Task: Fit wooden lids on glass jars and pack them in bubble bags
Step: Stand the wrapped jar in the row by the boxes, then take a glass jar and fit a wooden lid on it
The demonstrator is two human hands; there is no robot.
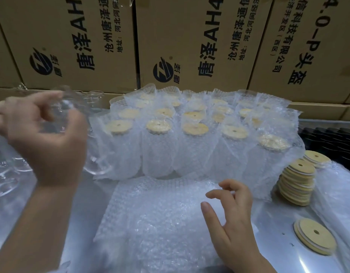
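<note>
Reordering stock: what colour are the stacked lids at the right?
The lids are pale yellow wood, each with a dark centre hole; the head view shows it best.

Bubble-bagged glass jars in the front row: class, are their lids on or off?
On: a round pale wooden lid caps each front-row bagged glass jar.

Motion blur is smearing the left hand (46, 134) and the glass jar (67, 107) it is gripping, the jar's outline melting into other clear jars (5, 174) that the left edge is cutting off. Bubble bags (158, 152) are veiling the packed jars, letting only wooden lids (158, 126) show through, with the rear rows fading beyond counting. The top edge is cropping the cardboard boxes (190, 36); the right edge is clipping a black ridged object (331, 142).
</note>
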